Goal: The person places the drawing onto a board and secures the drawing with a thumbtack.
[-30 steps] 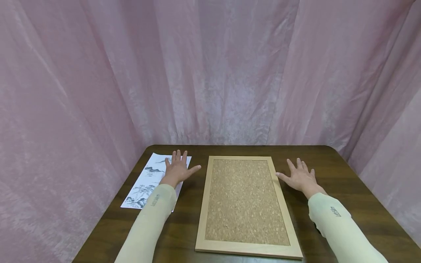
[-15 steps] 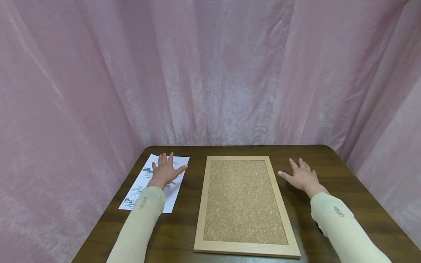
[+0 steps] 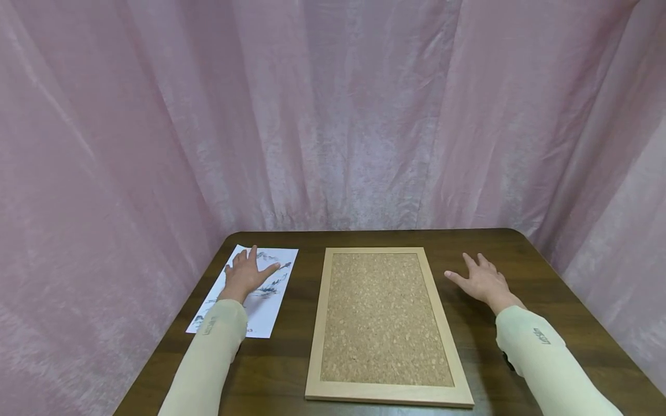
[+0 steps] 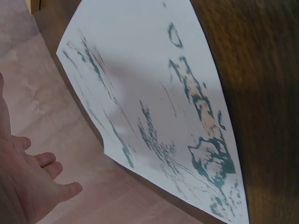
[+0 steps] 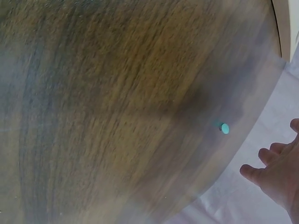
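Note:
A white sheet with an ink landscape print [image 3: 270, 312] lies on the left of the table. Over its upper left part my left hand [image 3: 243, 278] is held with fingers spread and nothing in its grasp; the left wrist view shows the sheet [image 4: 135, 93] below the palm side. On the right, my right hand [image 3: 484, 283] hovers with fingers apart, holding nothing. Beneath it, in the right wrist view, a small teal push pin [image 5: 224, 128] is on the wood; the head view does not show it. Between the hands lies a cork board [image 3: 385, 318] in a pale wooden frame.
The dark brown wooden table [image 3: 291, 370] has rounded far corners. Pink velvet curtains [image 3: 364, 115] hang right behind it and along both sides.
My left hand has shifted left across the printed sheet, uncovering its right part. My right hand has moved slightly right, away from the board. The head view has turned a little.

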A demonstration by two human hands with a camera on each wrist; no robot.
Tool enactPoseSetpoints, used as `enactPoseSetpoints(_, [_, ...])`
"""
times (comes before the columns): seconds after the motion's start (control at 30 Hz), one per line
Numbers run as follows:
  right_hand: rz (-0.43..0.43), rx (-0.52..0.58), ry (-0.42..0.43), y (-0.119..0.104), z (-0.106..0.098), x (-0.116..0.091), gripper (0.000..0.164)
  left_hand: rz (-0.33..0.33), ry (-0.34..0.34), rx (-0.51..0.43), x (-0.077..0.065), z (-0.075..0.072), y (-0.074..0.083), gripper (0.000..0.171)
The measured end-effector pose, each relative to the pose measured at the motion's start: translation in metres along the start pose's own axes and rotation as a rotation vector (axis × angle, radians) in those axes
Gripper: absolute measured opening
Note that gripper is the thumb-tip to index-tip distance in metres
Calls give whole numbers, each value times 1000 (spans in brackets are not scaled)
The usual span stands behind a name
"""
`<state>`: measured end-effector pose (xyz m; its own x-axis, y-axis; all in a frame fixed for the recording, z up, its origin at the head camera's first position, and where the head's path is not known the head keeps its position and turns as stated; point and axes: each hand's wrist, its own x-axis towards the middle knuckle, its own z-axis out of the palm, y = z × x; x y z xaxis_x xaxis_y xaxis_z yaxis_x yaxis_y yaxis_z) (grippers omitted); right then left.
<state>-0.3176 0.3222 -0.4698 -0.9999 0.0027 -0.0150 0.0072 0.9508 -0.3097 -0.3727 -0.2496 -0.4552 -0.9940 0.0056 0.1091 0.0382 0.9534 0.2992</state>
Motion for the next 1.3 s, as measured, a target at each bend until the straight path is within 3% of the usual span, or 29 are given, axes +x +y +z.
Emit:
enactPoseSetpoints(0.43, [16,45,8,6,-2,-3,97,-56,-18,-35,-5,-7,-32,107])
enactPoseSetpoints(0.73, [20,74,18,11,-1,-5,96,-134,-46,-154,-16,-15,-57,103])
enactPoseSetpoints(1.0, [30,116,12,16,-3,-9,95,-128,-59,-236,-22,-17,-76,98])
enactPoseSetpoints(1.3, [44,187,32,23,-8,-11,93,-177,-61,-291,-27,-17,-89,103])
